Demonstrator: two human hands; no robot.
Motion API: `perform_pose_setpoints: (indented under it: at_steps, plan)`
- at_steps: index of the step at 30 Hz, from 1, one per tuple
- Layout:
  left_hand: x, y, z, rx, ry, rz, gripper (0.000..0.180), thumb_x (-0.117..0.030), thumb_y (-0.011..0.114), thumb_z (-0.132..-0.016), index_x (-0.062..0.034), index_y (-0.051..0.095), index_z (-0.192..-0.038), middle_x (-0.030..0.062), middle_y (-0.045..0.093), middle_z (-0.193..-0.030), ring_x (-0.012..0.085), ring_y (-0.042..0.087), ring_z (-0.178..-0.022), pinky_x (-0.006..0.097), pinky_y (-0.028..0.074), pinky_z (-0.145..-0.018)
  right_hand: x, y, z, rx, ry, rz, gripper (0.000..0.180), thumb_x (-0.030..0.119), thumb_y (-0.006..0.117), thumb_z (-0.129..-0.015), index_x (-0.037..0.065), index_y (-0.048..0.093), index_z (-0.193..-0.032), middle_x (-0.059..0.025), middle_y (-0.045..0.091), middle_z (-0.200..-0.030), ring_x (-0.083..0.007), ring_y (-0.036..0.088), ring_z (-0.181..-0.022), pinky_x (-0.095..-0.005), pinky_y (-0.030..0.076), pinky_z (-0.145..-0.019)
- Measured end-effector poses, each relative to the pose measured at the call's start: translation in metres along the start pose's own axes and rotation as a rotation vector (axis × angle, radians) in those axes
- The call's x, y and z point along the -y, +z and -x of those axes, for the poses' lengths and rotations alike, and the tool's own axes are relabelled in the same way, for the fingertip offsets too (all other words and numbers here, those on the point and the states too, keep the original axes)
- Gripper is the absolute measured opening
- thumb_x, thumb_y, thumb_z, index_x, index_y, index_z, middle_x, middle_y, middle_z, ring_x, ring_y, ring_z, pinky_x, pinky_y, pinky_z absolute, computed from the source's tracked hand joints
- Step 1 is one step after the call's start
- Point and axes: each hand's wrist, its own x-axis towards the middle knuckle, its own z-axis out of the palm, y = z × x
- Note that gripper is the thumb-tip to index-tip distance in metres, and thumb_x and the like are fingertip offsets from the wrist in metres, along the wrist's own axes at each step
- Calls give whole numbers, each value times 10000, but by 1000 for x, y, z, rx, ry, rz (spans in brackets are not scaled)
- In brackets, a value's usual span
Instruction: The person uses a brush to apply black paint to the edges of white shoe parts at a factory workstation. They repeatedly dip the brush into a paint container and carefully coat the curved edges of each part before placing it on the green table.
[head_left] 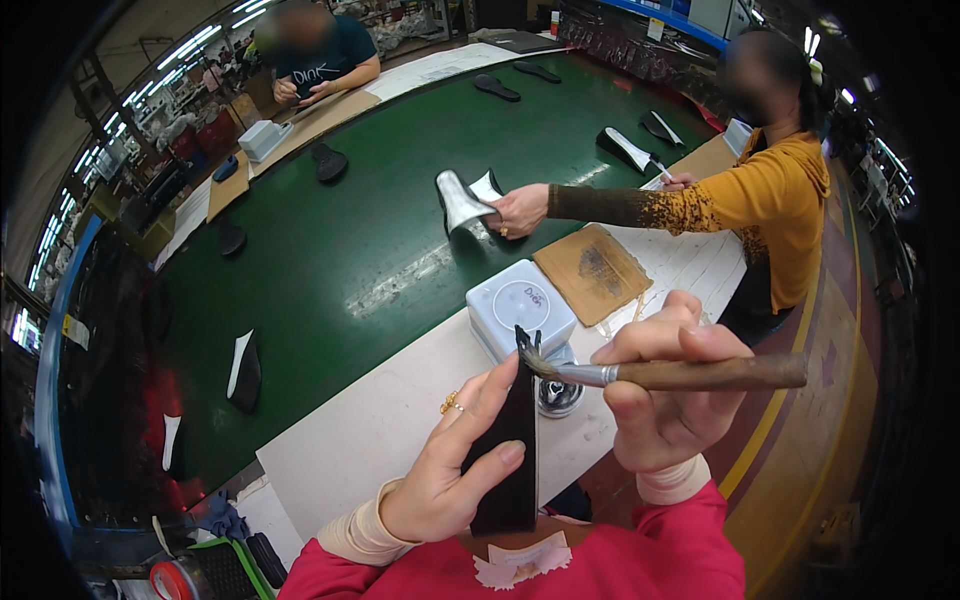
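Note:
My left hand (445,480) grips a long, flat black strip-like piece (512,505), thumb across its face and fingers along its edge. It stands roughly upright in front of my chest. Between the thumb and fingers of my right hand (672,400) is a brush (715,374) with a brown wooden handle and metal collar. The brush's dark bristles meet the top end of the black piece, close to my left fingertips. Just behind the brush, partly hidden, stands a small round container (560,398) with dark and whitish contents.
A pale plastic box (510,300) and stained cardboard (595,268) lie on the white ledge (370,450). Beyond runs a green conveyor belt (340,240) carrying several dark shoe parts. A co-worker in yellow (770,200) reaches over it, hand at white-and-black pieces (462,205); another person (325,60) works opposite.

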Motion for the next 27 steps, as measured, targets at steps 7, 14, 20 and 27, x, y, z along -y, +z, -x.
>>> perform_pose_setpoints:
  at_steps: [7,14,20,27]
  plan:
    - [-2,1,0,-24,-25,80,611,-83,485,-872,47,206,-1399,192,297,-1398,280,279,-1302,341,169,-1065,0,3,2,1,-10,-29,567,33,697,-731,84,391,-1206,-62,637,-804,-120,549,-682,-365,227,-931]
    - [-4,2,0,-43,-68,173,618,-79,481,-874,52,188,-1401,183,273,-1420,266,240,-1329,331,150,-1073,4,2,1,40,14,-41,579,42,705,-726,124,411,-1219,-50,645,-814,-120,539,-675,-354,249,-842]
    - [-3,3,0,-54,-100,204,623,-86,477,-877,58,174,-1402,186,238,-1445,257,198,-1353,332,128,-1084,7,2,3,53,31,-9,604,52,715,-720,157,408,-1229,-31,645,-803,-121,523,-654,-359,252,-797]
    - [-5,3,0,-62,-101,233,623,-85,471,-881,72,162,-1399,175,232,-1452,248,187,-1358,322,123,-1085,10,1,5,103,25,79,496,199,660,-824,137,309,-1168,-35,612,-702,-103,512,-577,-406,254,-776]
